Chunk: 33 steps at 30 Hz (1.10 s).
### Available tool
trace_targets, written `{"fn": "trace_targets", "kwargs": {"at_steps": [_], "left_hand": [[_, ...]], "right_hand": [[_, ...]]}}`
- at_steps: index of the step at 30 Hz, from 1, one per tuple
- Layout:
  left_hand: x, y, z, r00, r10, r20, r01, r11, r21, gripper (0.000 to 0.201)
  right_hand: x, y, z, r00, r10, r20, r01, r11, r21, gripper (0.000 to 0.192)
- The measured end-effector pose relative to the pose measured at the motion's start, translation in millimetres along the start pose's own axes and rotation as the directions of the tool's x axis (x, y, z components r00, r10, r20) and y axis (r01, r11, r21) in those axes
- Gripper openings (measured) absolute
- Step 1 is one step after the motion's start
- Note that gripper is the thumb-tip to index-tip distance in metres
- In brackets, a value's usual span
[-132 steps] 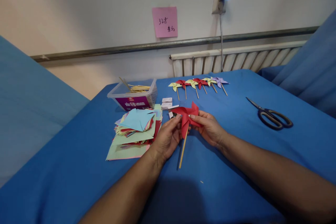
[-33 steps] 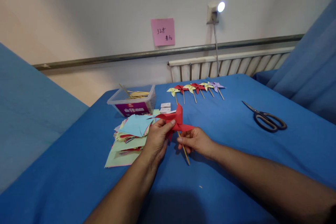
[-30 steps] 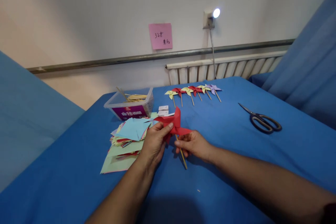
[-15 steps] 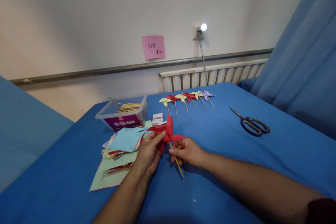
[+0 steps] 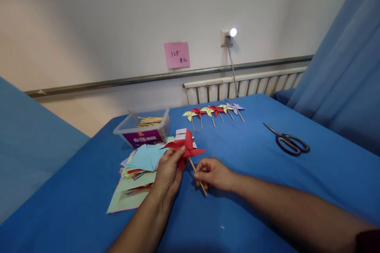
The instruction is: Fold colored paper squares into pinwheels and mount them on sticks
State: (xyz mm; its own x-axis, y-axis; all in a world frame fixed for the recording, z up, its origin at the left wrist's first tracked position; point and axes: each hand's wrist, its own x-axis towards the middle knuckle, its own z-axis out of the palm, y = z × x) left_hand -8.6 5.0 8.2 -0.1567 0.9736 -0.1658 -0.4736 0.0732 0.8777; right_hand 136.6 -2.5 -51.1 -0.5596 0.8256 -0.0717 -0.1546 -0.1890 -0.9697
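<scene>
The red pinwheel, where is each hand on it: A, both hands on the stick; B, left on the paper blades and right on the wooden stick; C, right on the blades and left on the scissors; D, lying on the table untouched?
B: the left hand pinches the paper blades of the red pinwheel, while the right hand grips its wooden stick lower down.

Pale wall (image 5: 89,27), radiator (image 5: 243,86), glowing plug-in lamp (image 5: 232,32).

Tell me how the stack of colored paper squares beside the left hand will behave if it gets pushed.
The stack of paper squares is already fanned out and uneven, so a push would probably slide the top sheets apart instead of moving it whole. The thin sheets look light and floppy. The blue cloth beneath may drag on the bottom sheet.
</scene>
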Motion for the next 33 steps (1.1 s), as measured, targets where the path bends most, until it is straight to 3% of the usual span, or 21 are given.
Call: {"fn": "trace_targets", "kwargs": {"at_steps": [16,26,33], "left_hand": [[0.9,5.1,-1.5,0.986,0.137,-0.093,-0.14,0.99,-0.028,0.026],[1.0,3.4,-0.7,0.999,0.013,-0.05,-0.015,0.999,-0.03,0.024],[4.3,0.4,-2.8,0.996,0.035,-0.079,-0.038,0.999,-0.037,0.026]], "right_hand": [[-0.2,7.1,-1.2,0.999,0.034,-0.015,-0.035,0.997,-0.075,0.04],[-2.4,8.0,-1.6,0.999,-0.019,0.046,0.023,0.996,-0.088,0.04],[-3.0,6.8,-1.1,0.999,0.002,0.033,0.001,0.995,-0.101,0.042]]}}
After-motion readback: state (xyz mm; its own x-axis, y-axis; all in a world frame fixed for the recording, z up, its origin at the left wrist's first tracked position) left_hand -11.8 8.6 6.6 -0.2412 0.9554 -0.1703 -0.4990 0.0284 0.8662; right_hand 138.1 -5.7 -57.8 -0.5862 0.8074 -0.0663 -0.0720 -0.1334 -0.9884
